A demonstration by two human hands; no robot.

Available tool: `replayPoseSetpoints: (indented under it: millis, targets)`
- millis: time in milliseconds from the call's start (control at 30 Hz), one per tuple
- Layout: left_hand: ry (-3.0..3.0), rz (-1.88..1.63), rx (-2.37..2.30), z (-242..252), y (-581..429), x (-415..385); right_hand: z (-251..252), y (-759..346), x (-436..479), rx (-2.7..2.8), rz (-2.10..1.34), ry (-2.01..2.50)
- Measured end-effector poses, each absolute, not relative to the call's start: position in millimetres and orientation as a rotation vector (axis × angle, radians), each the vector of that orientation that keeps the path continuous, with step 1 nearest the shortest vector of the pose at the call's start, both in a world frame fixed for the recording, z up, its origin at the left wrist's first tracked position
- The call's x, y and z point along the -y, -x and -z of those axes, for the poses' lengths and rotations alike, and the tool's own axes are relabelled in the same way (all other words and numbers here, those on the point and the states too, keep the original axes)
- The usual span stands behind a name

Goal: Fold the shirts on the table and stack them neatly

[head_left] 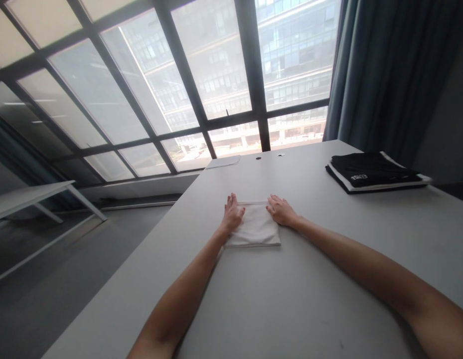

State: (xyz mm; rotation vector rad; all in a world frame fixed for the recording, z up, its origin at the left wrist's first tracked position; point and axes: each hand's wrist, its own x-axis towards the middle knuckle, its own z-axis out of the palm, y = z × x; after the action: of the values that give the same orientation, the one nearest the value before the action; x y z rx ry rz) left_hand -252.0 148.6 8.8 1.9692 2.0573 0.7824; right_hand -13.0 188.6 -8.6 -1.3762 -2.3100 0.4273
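Cloth (255,229), white and folded, lies flat on our white table (291,299). Our left hand (232,214) rests on its left side, fingers straight and thumb spread, laid on rather than grasping; our right hand (281,211) covers its far right corner, fingers loosely extended, likewise ungrasping. Right of the cloth, well apart and farther off, we see a dark-and-white garment stack (373,172); beyond the cloth, a pale sheet (224,161). Tabletop spreads between cloth and stack; left of the cloth, the table's edge runs near.
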Motion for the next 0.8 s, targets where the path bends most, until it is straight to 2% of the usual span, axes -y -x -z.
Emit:
replayPoseSetpoints:
  millis: [100, 233, 433, 567, 800]
  targets:
    - [-1.687, -0.979, -2.054, -23.7, 263.6, -143.8, -3.1, 5.7, -180.1, 2.012, -0.625, 1.344]
    - [-1.537, -0.876, -2.007, -31.7, 285.5, -123.9, -16.2, 0.3, -162.3, 1.719, -1.017, 1.356]
    - [-1.31, -0.801, -1.913, -41.9, 291.2, -104.6, -24.3, 2.5, -147.8, 1.559, -1.387, 1.427]
    - [-1.204, -0.819, -1.821, -52.6, 280.2, -99.3, -28.8, 4.7, -146.7, 1.443, -1.473, 1.465]
    - [-1.264, -0.969, -1.677, -47.3, 268.8, -90.2, -21.0, 9.7, -136.0, 1.439, -1.381, 1.484]
